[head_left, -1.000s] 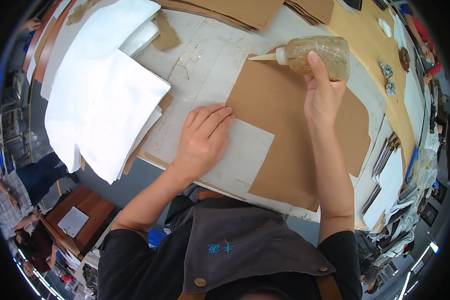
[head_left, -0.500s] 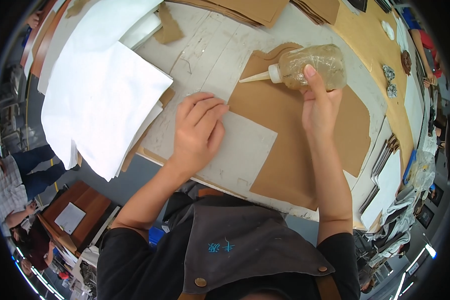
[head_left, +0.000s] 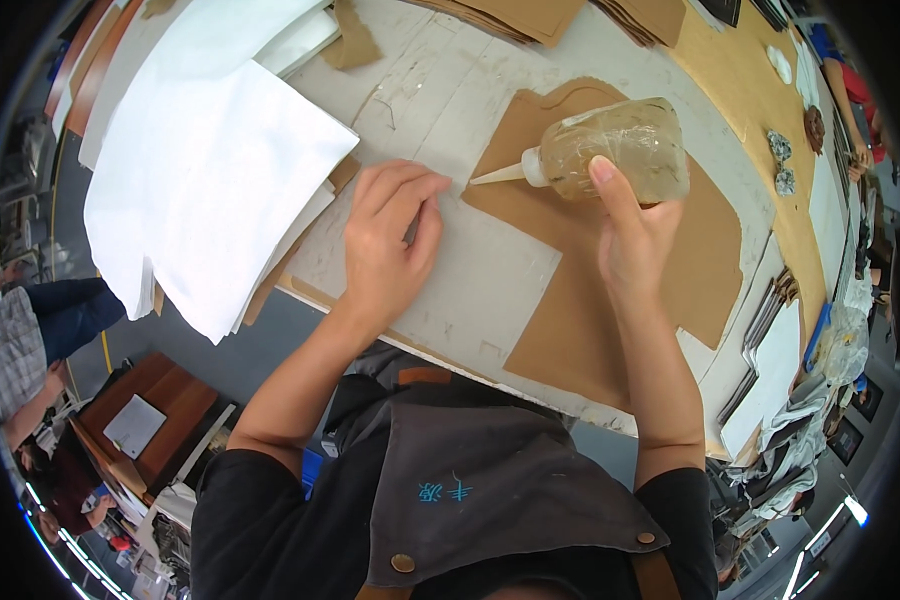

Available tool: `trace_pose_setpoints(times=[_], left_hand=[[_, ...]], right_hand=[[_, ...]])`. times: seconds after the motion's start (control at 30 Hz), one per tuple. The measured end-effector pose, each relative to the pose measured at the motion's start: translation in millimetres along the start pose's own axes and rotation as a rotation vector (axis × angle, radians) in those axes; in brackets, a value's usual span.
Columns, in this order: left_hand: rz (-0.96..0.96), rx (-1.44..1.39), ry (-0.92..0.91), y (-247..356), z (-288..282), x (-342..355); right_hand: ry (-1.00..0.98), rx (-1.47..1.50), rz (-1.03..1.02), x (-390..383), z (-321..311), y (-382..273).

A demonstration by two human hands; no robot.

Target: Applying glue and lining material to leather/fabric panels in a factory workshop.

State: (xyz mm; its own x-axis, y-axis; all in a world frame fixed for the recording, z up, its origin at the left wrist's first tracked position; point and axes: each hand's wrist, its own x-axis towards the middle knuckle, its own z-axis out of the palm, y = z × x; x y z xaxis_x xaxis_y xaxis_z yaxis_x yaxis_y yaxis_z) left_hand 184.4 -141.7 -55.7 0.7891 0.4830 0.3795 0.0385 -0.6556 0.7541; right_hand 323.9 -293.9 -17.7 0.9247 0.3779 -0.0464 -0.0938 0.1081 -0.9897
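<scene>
My right hand (head_left: 638, 235) grips a clear squeeze bottle (head_left: 620, 150) of cloudy yellowish liquid, its thumb lying along the near side. The bottle lies tilted on its side above a large brown leather-like sheet (head_left: 570, 330) with a curved outline. Its long pale nozzle (head_left: 500, 175) points left, the tip at the sheet's upper left edge. Just left of that tip, my left hand (head_left: 390, 230) is loosely closed over the pale worktable (head_left: 460, 290), fingers curled together. Nothing shows in it, though the fingertips are partly hidden.
A tall stack of white sheets (head_left: 220, 190) covers the table's left side, brown pieces beneath it. More brown sheets (head_left: 530, 15) lie at the far edge. Thin dark-edged panels (head_left: 760, 350) rest at the right. Other people (head_left: 15, 340) stand beyond the table on both sides.
The bottle has shifted slightly left and nearer me, bringing its nozzle tip to the brown sheet's edge. My left hand has moved slightly up and left, its fingers more tightly curled.
</scene>
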Motion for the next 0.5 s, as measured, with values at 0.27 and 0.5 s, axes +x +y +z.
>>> trace_pose_setpoints(times=[0.27, 0.5], left_hand=[[0.01, 0.012, 0.021, -0.2, 0.9, -0.1], [0.007, 0.017, 0.025, 0.4, 1.5, -0.6]], right_hand=[[-0.063, -0.17, -0.06, -7.3, 3.4, -6.9], [-0.116, -0.277, -0.136, -14.8, 6.1, -20.3]])
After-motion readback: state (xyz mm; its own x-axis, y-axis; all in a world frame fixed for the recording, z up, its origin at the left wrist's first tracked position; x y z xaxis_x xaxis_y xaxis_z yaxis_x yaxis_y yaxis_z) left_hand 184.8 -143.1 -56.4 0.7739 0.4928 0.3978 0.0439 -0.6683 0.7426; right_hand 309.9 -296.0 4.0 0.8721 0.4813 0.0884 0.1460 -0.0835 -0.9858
